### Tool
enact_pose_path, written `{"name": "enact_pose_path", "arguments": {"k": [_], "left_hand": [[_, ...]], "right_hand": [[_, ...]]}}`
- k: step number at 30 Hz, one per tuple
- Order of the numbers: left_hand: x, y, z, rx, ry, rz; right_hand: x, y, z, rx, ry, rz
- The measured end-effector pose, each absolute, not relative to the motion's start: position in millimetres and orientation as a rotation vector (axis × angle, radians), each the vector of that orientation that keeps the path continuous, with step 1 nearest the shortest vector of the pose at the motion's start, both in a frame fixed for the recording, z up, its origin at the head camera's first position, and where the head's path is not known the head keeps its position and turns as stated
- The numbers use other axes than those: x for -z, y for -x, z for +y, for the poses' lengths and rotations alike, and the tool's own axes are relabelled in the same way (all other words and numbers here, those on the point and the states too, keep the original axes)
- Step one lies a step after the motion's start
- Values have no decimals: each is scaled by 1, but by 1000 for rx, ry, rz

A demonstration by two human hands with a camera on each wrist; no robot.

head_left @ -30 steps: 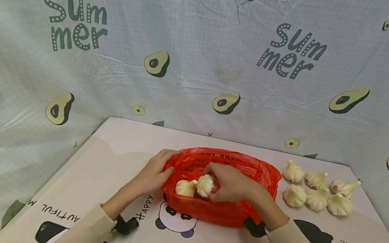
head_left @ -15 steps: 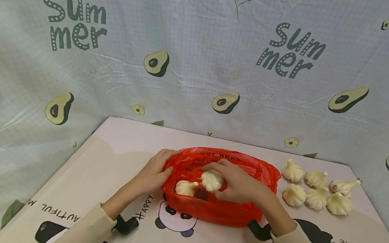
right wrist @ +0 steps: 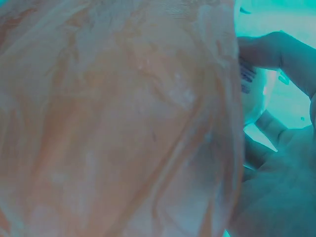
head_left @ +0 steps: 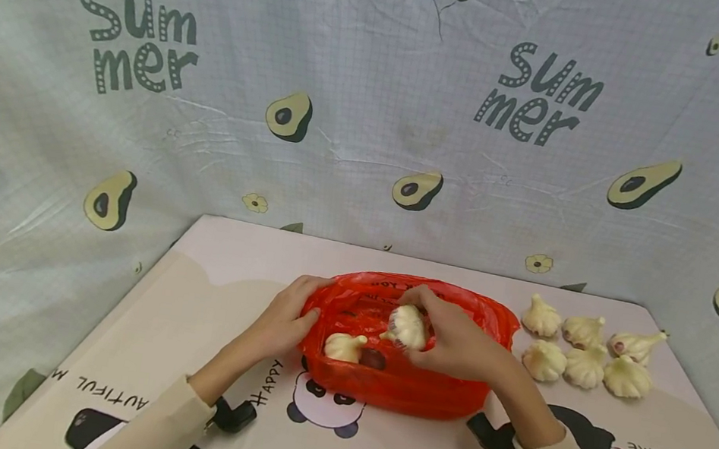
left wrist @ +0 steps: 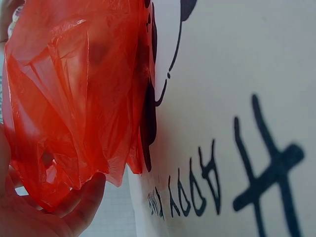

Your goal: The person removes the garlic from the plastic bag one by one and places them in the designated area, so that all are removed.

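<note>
A red plastic bag [head_left: 391, 394] lies on the table with its mouth spread wide. My left hand [head_left: 286, 318] grips the bag's left edge; in the left wrist view its fingers [left wrist: 89, 202] curl round the thin red film. Over the bag's mouth, my right hand [head_left: 457, 338] holds a garlic bulb [head_left: 409, 327] between thumb and fingers. Another garlic bulb [head_left: 344, 347] sits inside at the front left, beside a dark reddish round thing [head_left: 372, 358]. The bag's wall covers much of the right wrist view, where the held bulb is partly hidden.
Several garlic bulbs [head_left: 584, 366] stand in two rows on the table to the right of the bag. A patterned cloth [head_left: 370, 49] hangs behind the table [head_left: 244, 258]. Panda drawings and lettering are printed on the tabletop cover.
My right hand has lifted the garlic bulb from beside the other one and moved it right, turning it. The dark reddish thing has come into sight. My left hand stays put.
</note>
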State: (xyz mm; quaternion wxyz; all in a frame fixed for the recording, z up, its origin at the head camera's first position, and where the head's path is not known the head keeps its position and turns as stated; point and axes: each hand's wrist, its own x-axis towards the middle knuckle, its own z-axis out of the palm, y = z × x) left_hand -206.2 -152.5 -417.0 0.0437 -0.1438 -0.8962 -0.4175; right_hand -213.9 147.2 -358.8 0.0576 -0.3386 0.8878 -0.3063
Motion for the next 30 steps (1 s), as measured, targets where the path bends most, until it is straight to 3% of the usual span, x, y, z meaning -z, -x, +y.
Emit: {"name": "enact_pose_path", "arguments": {"k": [30], "left_hand": [[419, 208, -154, 1273, 450, -2734]], "right_hand": [[352, 200, 192, 1220, 892, 2835]]}}
